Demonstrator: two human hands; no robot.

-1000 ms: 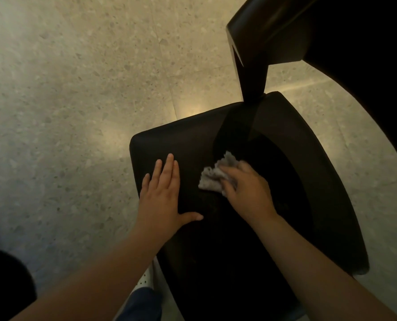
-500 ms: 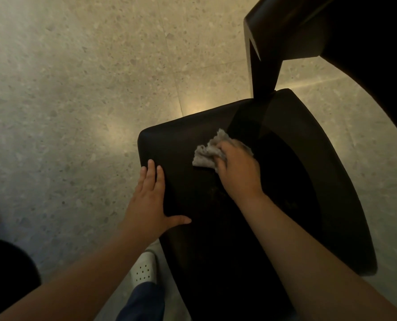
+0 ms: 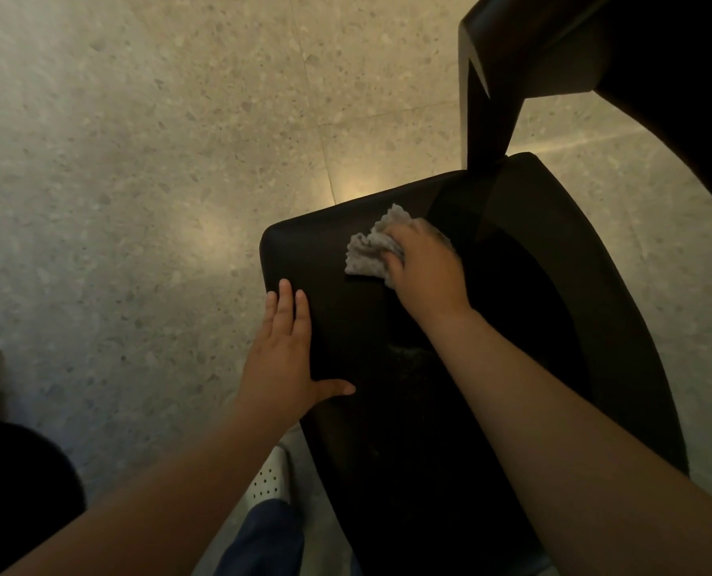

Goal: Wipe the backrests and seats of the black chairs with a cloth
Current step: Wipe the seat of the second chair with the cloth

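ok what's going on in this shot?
A person is wiping the seat of a black chair. The right hand grips a grey cloth and presses it on the seat near the far edge. The left hand lies flat with straight fingers on the seat's left edge, apparently bracing. The backrest rises at upper right; neither hand touches it.

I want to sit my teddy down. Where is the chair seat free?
The seat is bare right of the right forearm, toward the backrest, and between the two forearms. Its far left corner is crowded: left hand on the edge, right hand gripping the cloth.
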